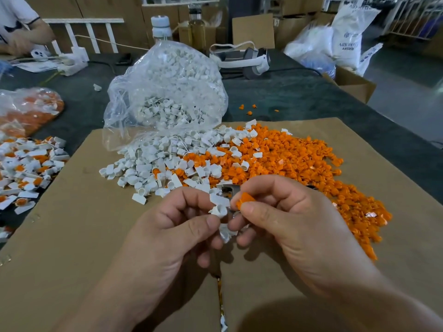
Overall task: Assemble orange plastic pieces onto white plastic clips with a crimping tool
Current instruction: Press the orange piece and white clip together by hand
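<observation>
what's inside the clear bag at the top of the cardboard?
White plastic clips fill the clear bag, spilling from its mouth onto the cardboard. Deeper contents are covered.

A flat brown cardboard sheet (72, 236) covers the near part of a dark grey table (299, 97). Towards the far side lie a white strap-on headset (242, 59) and a white power strip (74, 59). A white-capped clear plastic bottle (161, 27) stands behind. An open brown cardboard box (354, 85) and white printed sacks (347, 37) sit off to the right.

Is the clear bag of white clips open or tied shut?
Open. The bag has its mouth gaping toward the cardboard sheet, and white clips spill from it into a loose pile there.
</observation>
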Available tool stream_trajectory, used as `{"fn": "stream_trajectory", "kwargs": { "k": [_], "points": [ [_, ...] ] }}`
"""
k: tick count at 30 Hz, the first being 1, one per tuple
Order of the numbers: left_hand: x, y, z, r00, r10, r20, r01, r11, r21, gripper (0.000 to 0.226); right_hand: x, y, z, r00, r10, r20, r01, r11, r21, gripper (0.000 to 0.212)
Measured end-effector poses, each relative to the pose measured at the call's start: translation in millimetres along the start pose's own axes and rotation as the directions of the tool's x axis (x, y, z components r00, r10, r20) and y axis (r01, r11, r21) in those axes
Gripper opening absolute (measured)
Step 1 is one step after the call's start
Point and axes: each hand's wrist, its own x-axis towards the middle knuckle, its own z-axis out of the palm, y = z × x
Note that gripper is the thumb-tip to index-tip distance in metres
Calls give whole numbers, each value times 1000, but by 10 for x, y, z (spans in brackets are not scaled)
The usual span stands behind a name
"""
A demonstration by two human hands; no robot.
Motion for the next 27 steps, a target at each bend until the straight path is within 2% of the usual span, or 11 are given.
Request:
{"fn": "stream_trajectory", "kwargs": {
  "k": [5,7,18,22,27],
  "points": [
    [-15,32,38,999,54,-2,-54,998,37,23,-2,-14,-15,997,-4,76,-5,993,118,8],
    [-18,43,55,997,72,-1,-72,995,69,23,-8,-7,-12,997,9,81,-18,994,109,9],
    [-51,55,100,993,115,-39,-104,971,217,26,-88,-67,21,999,-23,24,26,985,-173,16],
    [-61,49,101,990,126,-58,-104,952,288,21,-112,-62,37,996,-88,24,92,961,-262,6],
    [-66,40,91,987,149,-54,-124,938,323,26,-138,-52,76,984,-174,50,179,894,-411,12]
  ]
}}
